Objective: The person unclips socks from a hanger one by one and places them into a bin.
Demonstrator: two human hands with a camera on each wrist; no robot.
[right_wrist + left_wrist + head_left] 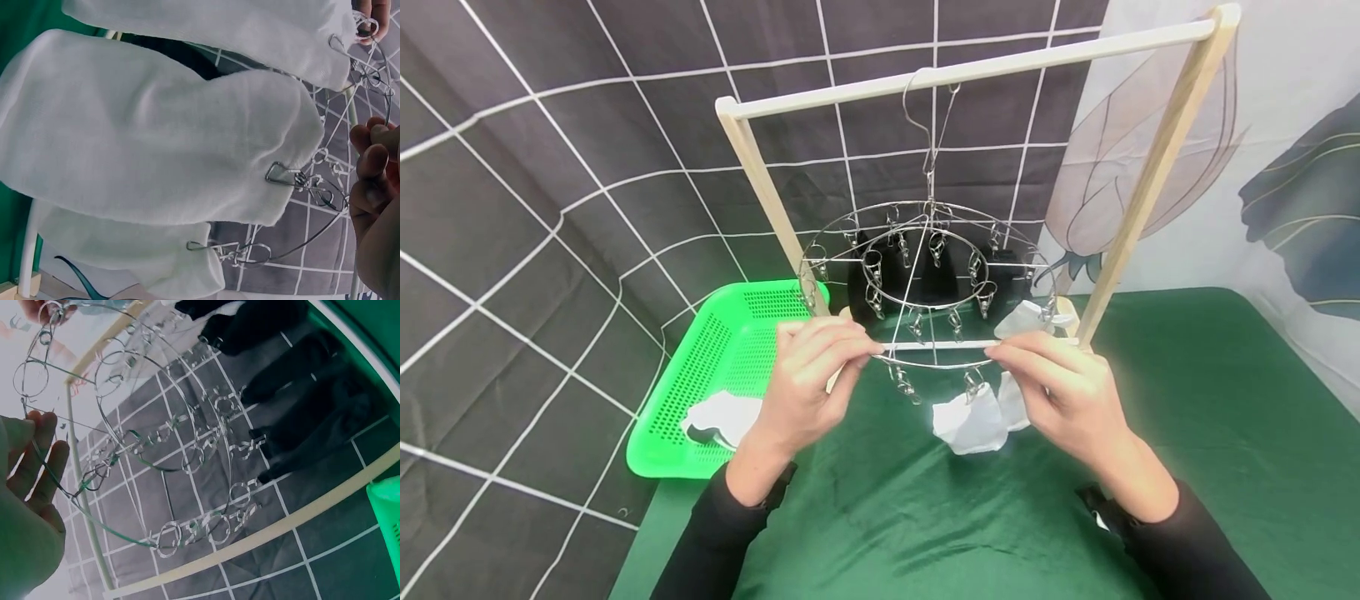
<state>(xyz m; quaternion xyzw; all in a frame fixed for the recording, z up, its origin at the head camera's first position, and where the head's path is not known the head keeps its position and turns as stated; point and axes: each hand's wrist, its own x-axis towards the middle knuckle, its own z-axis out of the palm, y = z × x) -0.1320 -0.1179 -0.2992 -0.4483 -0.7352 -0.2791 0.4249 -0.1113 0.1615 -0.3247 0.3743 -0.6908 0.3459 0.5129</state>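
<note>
A round metal clip hanger [932, 365] hangs by its hook from a wooden rack. At the near side of its outer ring, my left hand [812, 371] pinches the wire between thumb and fingers. Further right, my right hand [1063, 387] pinches the same ring. White socks [156, 137] hang from clips close to the right hand. Black socks [312, 419] are clipped along the far side. Between my hands, several clips [904, 385] dangle from the ring, and a white sock [970, 421] hangs from one.
The wooden rack [1138, 196] stands on a green cloth-covered table [1210, 433]. At the left lies a green plastic basket [658, 417] with a white piece of fabric [730, 417] inside. A dark grid-patterned curtain [647, 183] hangs behind and to the left.
</note>
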